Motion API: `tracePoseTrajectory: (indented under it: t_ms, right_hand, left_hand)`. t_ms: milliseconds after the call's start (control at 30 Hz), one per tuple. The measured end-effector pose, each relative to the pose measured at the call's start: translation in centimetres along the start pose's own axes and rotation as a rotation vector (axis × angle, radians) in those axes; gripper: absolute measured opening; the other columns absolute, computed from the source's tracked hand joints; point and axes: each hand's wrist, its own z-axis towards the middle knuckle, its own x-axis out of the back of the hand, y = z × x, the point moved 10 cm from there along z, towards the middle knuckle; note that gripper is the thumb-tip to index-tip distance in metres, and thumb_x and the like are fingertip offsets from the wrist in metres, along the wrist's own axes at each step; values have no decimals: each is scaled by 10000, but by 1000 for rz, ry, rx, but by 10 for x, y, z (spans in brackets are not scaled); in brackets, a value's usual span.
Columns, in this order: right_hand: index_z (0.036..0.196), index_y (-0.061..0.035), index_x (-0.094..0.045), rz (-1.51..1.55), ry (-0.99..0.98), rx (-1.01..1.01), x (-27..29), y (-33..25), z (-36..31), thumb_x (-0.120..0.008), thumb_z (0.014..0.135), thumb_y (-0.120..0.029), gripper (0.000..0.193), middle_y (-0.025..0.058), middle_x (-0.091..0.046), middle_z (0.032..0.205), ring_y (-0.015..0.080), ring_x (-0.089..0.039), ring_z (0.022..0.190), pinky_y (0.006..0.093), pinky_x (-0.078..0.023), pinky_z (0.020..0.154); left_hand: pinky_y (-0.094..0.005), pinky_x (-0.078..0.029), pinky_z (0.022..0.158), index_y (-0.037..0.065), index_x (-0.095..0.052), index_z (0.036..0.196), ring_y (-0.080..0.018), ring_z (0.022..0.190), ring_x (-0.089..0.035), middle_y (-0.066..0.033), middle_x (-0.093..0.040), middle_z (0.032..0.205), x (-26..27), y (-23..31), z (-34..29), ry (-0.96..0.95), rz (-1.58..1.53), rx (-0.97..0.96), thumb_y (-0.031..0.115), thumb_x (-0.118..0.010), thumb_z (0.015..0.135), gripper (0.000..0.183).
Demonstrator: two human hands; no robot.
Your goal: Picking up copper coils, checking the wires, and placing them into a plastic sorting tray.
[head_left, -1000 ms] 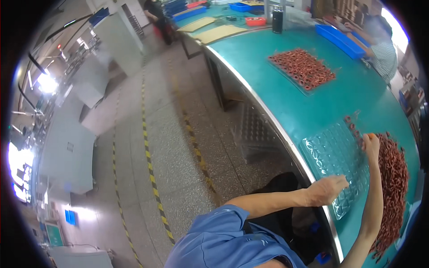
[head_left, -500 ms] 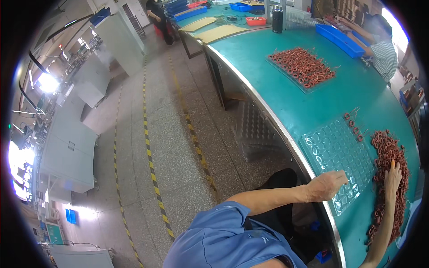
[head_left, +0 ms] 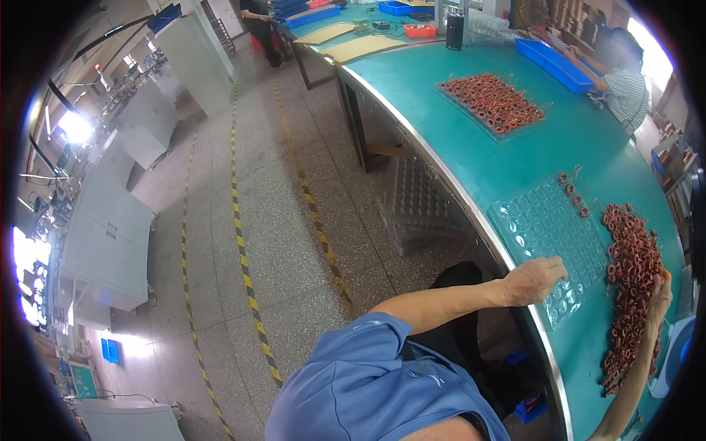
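My left hand (head_left: 537, 281) is closed, its fingers bent together over the near-left edge of a clear plastic tray (head_left: 526, 228) with rows of round pockets. Whatever those fingers may hold is hidden. In the tray's far right corner sits a short row of copper-red wire-wound rings (head_left: 576, 200) with loose wire ends; the other visible pockets hold no rings. My right hand (head_left: 660, 298) is at the right edge of a long heap of the same rings (head_left: 629, 264), fingers drawn together, an orange covering on one fingertip. I cannot make out anything in its grip.
Farther along the green table (head_left: 441, 95) lies a tray full of rings (head_left: 494, 106). A blue bin (head_left: 555, 66), a dark cylinder (head_left: 454, 29) and a co-worker (head_left: 625, 84) are beyond. Stacked clear trays (head_left: 419, 198) stand below the table edge. A blue-and-white object (head_left: 673, 356) sits right of the heap.
My right hand has moved from the top of the heap to its right edge, toward me. My left hand stays closed over the tray. The whole view has shifted slightly.
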Motion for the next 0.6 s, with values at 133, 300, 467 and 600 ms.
tracePoseTrajectory:
  t_ms: [133,300,467,600]
  right_hand:
    - [1136,-35,-598,353,146,-42,35,-11,-31,-548,995,-226,243,-4,-621,874,72,-505,621,220,-402,557]
    - [1180,-47,-603,831,-295,-203,5,-210,-105,-537,989,-177,240,9,-650,878,21,-471,608,169,-368,477]
    - [1292,-3,-534,897,-404,-54,3,-302,-135,-568,958,-122,356,2,-602,751,54,-499,560,205,-402,492]
    - [1293,-5,-536,841,-131,-94,18,-308,-153,-581,950,-114,363,10,-601,742,60,-523,604,223,-426,519]
  left_hand:
    - [-381,-474,738,42,-529,1060,-292,821,-588,-118,-515,962,-5,8,8,45,-64,-73,5,-567,840,226]
    - [-290,-488,655,38,-364,1302,-164,798,-572,-100,-456,1043,-22,11,12,-9,-693,260,298,-496,997,422]
    - [-245,-481,508,12,-479,1100,-113,576,-578,-54,-538,789,-49,19,6,-295,-996,435,362,-422,1029,362]
    - [-238,-431,425,14,-509,990,-102,489,-543,-26,-530,670,-33,22,4,-291,-989,493,243,-450,1022,239]
